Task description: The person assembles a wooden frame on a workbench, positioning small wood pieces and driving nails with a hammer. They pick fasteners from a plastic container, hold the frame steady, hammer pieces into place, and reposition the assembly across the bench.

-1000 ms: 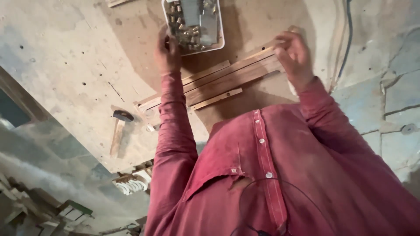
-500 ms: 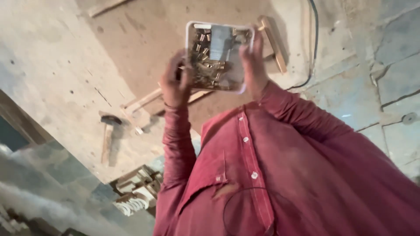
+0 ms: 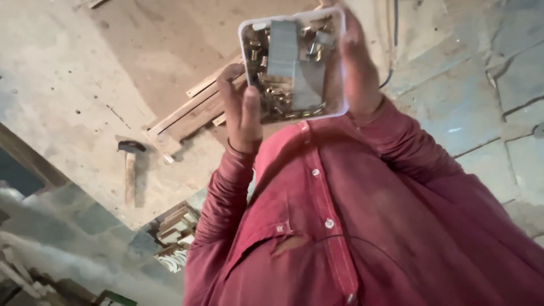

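The left hand (image 3: 243, 110) is curled round the left edge of a white tray (image 3: 300, 117), thumb lying up its side and the fingers tucked beneath where they cannot be seen. The right hand (image 3: 357, 68) clasps the opposite edge, its palm flat against the rim and its fingers mostly hidden behind it. Both hands are closed on the tray and carry it between them, in the upper middle of the frame just above the collar of the red shirt (image 3: 368, 215).

Inside the tray lies a heap of small brass-coloured screws (image 3: 272, 96) and, on top, grey blocks of what look like staples (image 3: 283, 48) (too blurred to be sure).

A second ago the tray sat at the top edge of the frame with only the left hand at it, while the right hand rested on the wooden slats (image 3: 187, 113). Half a second ago both hands had it, farther out. Now it is larger and nearer the chest, so its weight appears to hang wholly on the two hands.

Further out, the slats lie on the dusty floor (image 3: 68, 85) at centre left, a hammer (image 3: 129, 170) below them, and a dark cable (image 3: 394, 34) runs at the upper right.
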